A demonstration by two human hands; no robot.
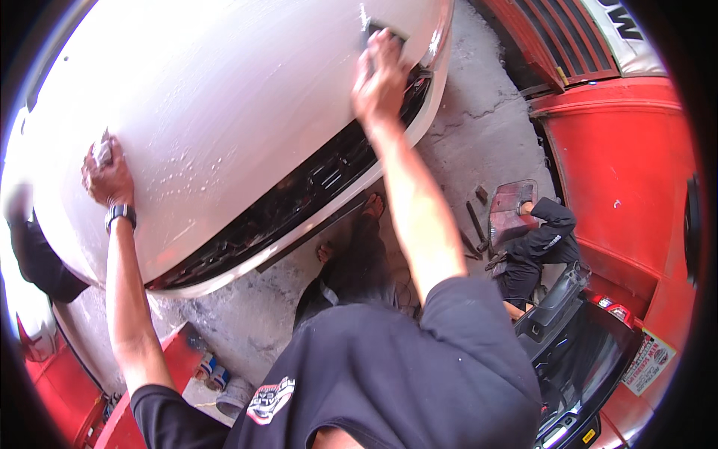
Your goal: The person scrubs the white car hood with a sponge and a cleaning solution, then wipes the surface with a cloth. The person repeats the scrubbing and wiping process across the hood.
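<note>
A large white car bumper (224, 112) with a black grille (299, 194) fills the upper left. My left hand (108, 176), a black watch on its wrist, presses a small pale piece of sanding paper (102, 152) against the bumper's left side. My right hand (381, 78) reaches far up and holds a dark sanding block (375, 31) against the bumper's upper right edge. Water drops and wet streaks lie on the white surface between my hands.
Another person in black (535, 243) crouches at right on the concrete floor (479, 135), holding a tail-light piece (512, 206). Red vehicle bodywork (621, 165) stands at right. A dark trunk part (576, 337) lies lower right. Red items and small cans (213, 374) sit lower left.
</note>
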